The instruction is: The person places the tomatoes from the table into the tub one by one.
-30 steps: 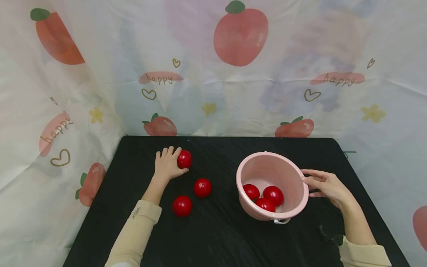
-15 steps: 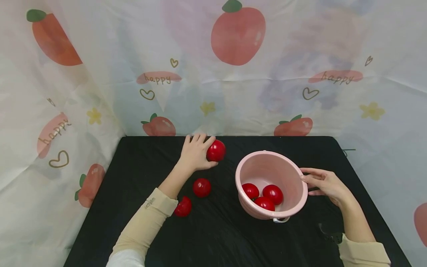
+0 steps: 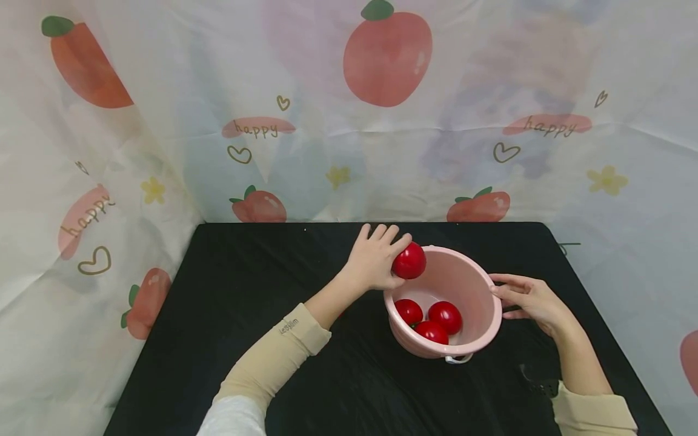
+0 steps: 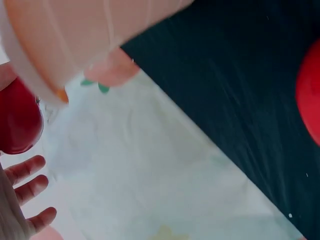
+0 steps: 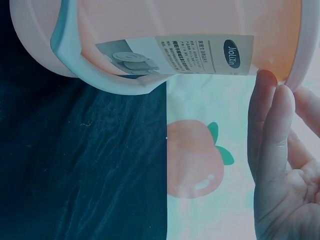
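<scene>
My left hand [image 3: 376,257] pinches a shiny red tomato [image 3: 410,261] between thumb and forefinger, above the left back rim of a pink bucket [image 3: 463,272]. The other fingers are spread; the left wrist view shows the held tomato [image 4: 19,120] beside the bucket's rim [image 4: 35,65]. Inside the bucket lie three tomatoes [image 3: 445,317]. With fingers and thumb, my right hand [image 3: 537,303] grips the bucket's right rim, also seen in the right wrist view with the bucket's label [image 5: 210,55]. The tomatoes on the table are almost wholly hidden behind my left forearm in the head view.
A black cloth covers the table [image 3: 245,284]. One tomato [image 4: 311,95] shows at the right edge of the left wrist view. A white handle [image 3: 459,359] hangs at the bucket's front. Behind and to the left stands a fruit-printed curtain [image 3: 327,151].
My left hand has lifted the tomato from the table's left back and carried it rightward to the bucket's rim. The right hand and bucket have stayed in place.
</scene>
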`<action>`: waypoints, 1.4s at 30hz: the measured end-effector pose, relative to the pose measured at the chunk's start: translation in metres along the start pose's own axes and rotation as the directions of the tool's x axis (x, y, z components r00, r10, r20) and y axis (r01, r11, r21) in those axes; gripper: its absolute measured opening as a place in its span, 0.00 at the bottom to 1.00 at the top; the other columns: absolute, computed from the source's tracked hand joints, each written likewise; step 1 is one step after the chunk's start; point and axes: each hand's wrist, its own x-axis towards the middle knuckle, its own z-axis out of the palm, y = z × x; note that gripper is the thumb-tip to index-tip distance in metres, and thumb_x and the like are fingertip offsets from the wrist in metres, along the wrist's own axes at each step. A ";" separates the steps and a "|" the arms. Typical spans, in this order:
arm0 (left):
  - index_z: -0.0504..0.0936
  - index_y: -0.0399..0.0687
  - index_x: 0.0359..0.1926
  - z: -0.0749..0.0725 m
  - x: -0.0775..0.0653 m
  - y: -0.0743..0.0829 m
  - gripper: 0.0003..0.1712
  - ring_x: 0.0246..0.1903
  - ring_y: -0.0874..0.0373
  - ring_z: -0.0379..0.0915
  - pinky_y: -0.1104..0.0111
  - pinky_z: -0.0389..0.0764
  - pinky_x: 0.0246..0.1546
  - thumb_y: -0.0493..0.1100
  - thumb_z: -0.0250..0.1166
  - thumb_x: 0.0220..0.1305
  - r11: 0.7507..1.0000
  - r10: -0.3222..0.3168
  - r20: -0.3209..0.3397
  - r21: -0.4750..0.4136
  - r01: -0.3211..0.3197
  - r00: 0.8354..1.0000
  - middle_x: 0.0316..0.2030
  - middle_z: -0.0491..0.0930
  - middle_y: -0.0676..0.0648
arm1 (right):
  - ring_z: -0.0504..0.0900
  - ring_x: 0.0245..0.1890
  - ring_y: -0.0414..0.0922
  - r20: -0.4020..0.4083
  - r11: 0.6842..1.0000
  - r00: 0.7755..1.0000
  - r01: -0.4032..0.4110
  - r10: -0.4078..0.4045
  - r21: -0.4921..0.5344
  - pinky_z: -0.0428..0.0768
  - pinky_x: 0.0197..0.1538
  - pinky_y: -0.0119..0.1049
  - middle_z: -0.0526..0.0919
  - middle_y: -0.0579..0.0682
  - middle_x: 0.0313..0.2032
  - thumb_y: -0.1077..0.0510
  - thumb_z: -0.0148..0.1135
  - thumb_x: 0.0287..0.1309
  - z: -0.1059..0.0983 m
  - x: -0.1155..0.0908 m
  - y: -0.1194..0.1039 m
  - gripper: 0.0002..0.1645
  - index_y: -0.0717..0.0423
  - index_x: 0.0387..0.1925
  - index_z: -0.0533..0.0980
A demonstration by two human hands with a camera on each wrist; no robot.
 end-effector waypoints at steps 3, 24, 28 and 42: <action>0.62 0.63 0.62 0.002 0.005 0.013 0.46 0.56 0.57 0.58 0.57 0.61 0.57 0.70 0.62 0.41 1.000 0.030 0.033 0.007 -0.030 0.999 0.57 0.65 0.53 | 0.82 0.33 0.42 0.004 1.000 1.000 -0.004 0.003 0.006 0.81 0.34 0.40 0.80 0.55 0.43 0.48 0.58 0.58 0.000 0.000 0.000 0.37 0.69 0.60 0.63; 0.56 0.67 0.63 0.037 0.025 0.073 0.49 0.57 0.60 0.54 0.62 0.58 0.56 0.72 0.62 0.39 0.943 0.250 0.222 0.167 -0.289 0.943 0.59 0.60 0.56 | 0.82 0.33 0.42 0.004 1.000 1.000 -0.010 0.010 0.016 0.81 0.34 0.41 0.80 0.55 0.43 0.48 0.58 0.59 0.000 0.000 0.001 0.37 0.70 0.60 0.62; 0.55 0.67 0.64 0.040 0.028 0.076 0.50 0.58 0.60 0.53 0.63 0.57 0.56 0.73 0.61 0.40 0.929 0.246 0.264 0.209 -0.304 0.933 0.60 0.59 0.56 | 0.82 0.32 0.41 0.000 1.000 1.000 -0.006 0.006 0.006 0.81 0.34 0.42 0.80 0.58 0.44 0.48 0.57 0.59 0.000 0.000 0.001 0.37 0.70 0.60 0.62; 0.53 0.69 0.64 0.046 0.033 0.081 0.46 0.59 0.61 0.50 0.65 0.54 0.58 0.75 0.53 0.45 0.871 0.186 0.376 0.365 -0.330 0.908 0.62 0.56 0.58 | 0.82 0.33 0.43 0.004 1.000 1.000 -0.007 0.007 0.013 0.81 0.34 0.41 0.81 0.52 0.41 0.48 0.57 0.59 0.000 -0.001 0.000 0.37 0.70 0.60 0.62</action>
